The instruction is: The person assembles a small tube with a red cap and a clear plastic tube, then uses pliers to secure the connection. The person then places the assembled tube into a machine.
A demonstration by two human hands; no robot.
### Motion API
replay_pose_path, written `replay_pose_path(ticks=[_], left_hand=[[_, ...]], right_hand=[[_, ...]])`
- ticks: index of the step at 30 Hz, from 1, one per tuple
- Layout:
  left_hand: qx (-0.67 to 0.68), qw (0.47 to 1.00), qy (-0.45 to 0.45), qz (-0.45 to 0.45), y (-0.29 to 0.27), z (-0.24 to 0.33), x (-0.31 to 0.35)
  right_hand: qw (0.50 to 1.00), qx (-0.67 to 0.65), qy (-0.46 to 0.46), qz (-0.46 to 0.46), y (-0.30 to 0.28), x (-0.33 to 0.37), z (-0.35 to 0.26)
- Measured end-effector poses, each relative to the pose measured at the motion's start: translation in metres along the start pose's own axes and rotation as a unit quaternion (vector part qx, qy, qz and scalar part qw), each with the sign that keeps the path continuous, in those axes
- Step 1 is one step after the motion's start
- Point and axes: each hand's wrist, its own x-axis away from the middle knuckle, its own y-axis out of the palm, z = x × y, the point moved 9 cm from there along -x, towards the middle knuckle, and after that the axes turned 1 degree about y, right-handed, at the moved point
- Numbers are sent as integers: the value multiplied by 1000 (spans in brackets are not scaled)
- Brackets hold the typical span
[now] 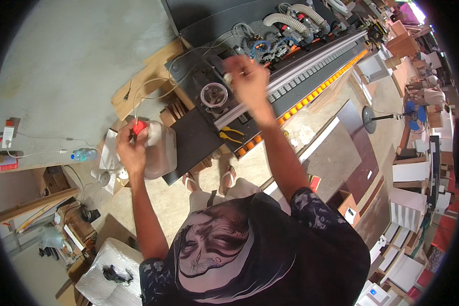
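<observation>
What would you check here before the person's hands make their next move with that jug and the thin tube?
1. Left hand has a grip on the red cap of the translucent jug: ok.
2. Jug upright on the dark board: ok.
3. Right hand pinches something small above the machine: cannot tell what.
4. Thin tube runs unkinked from cap toward machine: ok as far as visible.
5. Yellow pliers lie apart from both hands: ok.
6. Round clear cup on the machine sits uncovered: cannot tell.
</observation>
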Motion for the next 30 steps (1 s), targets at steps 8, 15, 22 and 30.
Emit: replay_pose_path(ticks=[8, 15, 22, 30], left_hand=[[31, 999, -30, -32, 13, 10, -3], [31, 996, -84, -9, 6, -11, -2], [56, 992, -114, -8, 6, 7, -7], [41, 990, -133, -35, 15, 1, -4]], right_hand=[[740, 515, 188, -389, -45, -52, 314], [668, 531, 190, -486, 22, -21, 333], [681, 481, 210, -510, 22, -18, 340], [647, 525, 227, -504, 10, -24, 310]])
